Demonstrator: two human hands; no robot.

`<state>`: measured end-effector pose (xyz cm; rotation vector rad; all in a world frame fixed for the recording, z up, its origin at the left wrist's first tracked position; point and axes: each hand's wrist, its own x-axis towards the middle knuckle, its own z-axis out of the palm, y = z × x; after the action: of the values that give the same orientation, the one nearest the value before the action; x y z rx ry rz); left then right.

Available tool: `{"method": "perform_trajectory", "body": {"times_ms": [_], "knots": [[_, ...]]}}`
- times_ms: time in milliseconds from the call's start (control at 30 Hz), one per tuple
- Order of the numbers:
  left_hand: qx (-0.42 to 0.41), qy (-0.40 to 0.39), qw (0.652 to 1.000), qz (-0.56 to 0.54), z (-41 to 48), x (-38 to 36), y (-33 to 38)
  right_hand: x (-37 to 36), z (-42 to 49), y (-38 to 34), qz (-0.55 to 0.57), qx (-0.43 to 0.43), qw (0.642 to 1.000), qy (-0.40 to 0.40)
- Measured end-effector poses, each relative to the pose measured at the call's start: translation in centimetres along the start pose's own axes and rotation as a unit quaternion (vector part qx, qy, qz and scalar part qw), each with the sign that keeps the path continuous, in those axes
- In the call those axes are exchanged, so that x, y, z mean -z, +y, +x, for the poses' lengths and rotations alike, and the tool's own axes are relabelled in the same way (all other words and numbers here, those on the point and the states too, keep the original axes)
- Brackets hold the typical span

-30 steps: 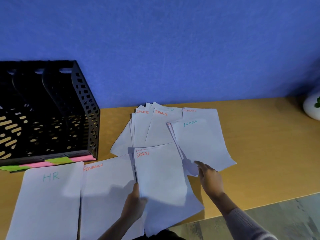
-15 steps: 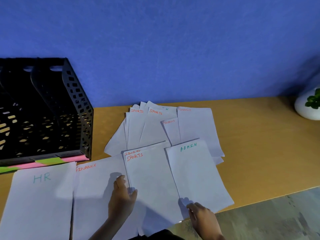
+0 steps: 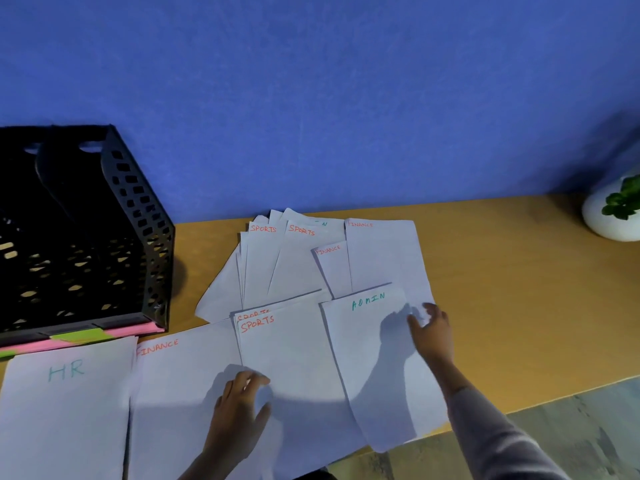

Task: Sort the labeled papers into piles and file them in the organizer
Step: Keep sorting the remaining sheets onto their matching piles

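On the smooth wooden bench [image 3: 502, 289], flat white papers [image 3: 294, 362] lie along the front edge beside a black holey organizer [image 3: 138, 237] at the left, a round white pot [image 3: 602, 223] sits far right, and both hands, left hand [image 3: 239, 414] and right hand [image 3: 433, 334], rest spread wide on the sheets.

Blue wall [image 3: 346, 81], wooden desk [image 3: 519, 289], grey floor [image 3: 571, 427], dim light

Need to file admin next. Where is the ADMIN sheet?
The ADMIN sheet lies front right on the desk, beside the SPORTS pile, under the right hand.
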<state>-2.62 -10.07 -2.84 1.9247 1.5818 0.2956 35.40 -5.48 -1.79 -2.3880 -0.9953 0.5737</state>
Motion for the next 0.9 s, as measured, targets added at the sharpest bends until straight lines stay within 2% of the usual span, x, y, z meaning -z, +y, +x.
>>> {"method": "perform_trajectory", "body": {"times_ms": [100, 200, 267, 433, 500, 733, 800, 900], "knots": [[-0.011, -0.001, 1.000, 0.004, -0.3, -0.1, -0.6, 0.4, 4.2, 0.8, 0.011, -0.140, 0.990, -0.005], [0.010, -0.003, 1.000, 0.008, -0.4, 0.3, -0.7, 0.0, 5.9, 1.2, 0.009, -0.217, 0.976, -0.015], [0.025, 0.001, 1.000, -0.001, -0.4, 0.8, -0.8, -0.5, 6.0, 1.1, -0.018, -0.223, 0.974, -0.016], [0.026, 0.010, 1.000, -0.012, -0.7, 1.8, -1.3, -1.3, 6.4, 1.2, 0.102, -0.227, 0.969, 0.008], [0.026, 0.010, 0.999, -0.015, -0.6, 2.1, -1.5, -1.1, 6.3, 1.0, 0.114, -0.210, 0.971, 0.024], [0.002, 0.014, 0.999, -0.035, -0.6, 2.2, -1.3, 1.3, 8.2, 1.6, 0.142, -0.167, 0.966, 0.134], [-0.007, 0.008, 1.000, -0.024, -0.6, 2.1, -1.2, 2.0, 8.6, 1.8, 0.173, -0.166, 0.957, 0.164], [-0.006, -0.017, 1.000, 0.005, -0.6, 1.9, -1.0, 3.4, 8.7, 1.1, 0.272, -0.187, 0.918, 0.219]]}}
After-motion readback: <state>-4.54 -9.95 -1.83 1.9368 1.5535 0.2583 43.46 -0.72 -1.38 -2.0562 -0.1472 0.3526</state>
